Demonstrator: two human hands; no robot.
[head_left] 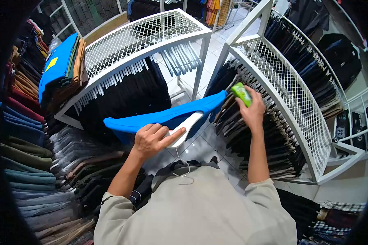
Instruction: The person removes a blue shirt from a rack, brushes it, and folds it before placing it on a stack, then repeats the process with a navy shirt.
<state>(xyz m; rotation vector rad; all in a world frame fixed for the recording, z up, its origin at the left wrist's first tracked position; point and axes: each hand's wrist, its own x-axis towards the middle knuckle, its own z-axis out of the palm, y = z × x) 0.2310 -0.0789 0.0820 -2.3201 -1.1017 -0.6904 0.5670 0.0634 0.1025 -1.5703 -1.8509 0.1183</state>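
Note:
My left hand (153, 139) is closed on a white hanger (188, 126), its thumb along the hanger's arm. From the hanger spreads a bright blue garment (159, 115), stretched out in front of me, and the metal hook points down toward my shirt. To the right of the garment, my right hand (252, 107) grips a small green packet (241, 94). The packet is near the garment's right end, close to the dark clothes on the right rack. The fingers behind the packet are partly hidden.
White mesh-topped racks (110, 45) (288, 85) with hanging dark clothes stand at left and right. Folded blue clothes (59, 61) lie on the left rack's end. Rows of trousers (28, 175) hang at far left. White hangers (180, 59) hang from the left rack.

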